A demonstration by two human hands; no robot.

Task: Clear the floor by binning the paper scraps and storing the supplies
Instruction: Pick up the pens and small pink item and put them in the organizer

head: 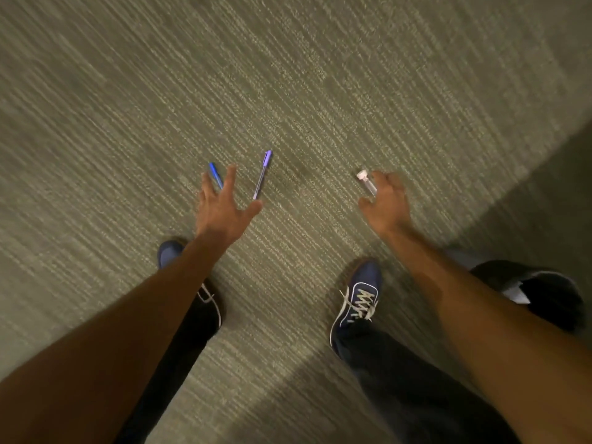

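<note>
A: Left to right. Blue pen (pixel 215 175) lies on the carpet (pixel 320 75), partly hidden behind the left hand (pixel 221 206). That hand is spread wide, fingers splayed, holding nothing.

B: Touching the pen?

A: Can't tell; the view is blurred. The purple pen (pixel 262 174) lies just right of it, tip near the left thumb. The two pens fan apart at the far ends and come closer at the near ends.

B: So go for the near ends. My read: sweep fingers and thumb together there and gather both in one pinch, instead of two grabs.

A: Agreed. Carpet pile should keep them from rolling, so press down and rake inward.

B: Right side?

A: A small clear tube with a pale cap (pixel 366 182), maybe a glue stick or a marker, lies on the floor. The right hand (pixel 386 203) is curled over its near end, half-closed. Whether it grips is unclear.

B: Wrap the barrel, not the cap; caps pop off.

A: No bin, storage or paper scraps are in view. Shoes (pixel 358 299) stand well behind the items.
</note>
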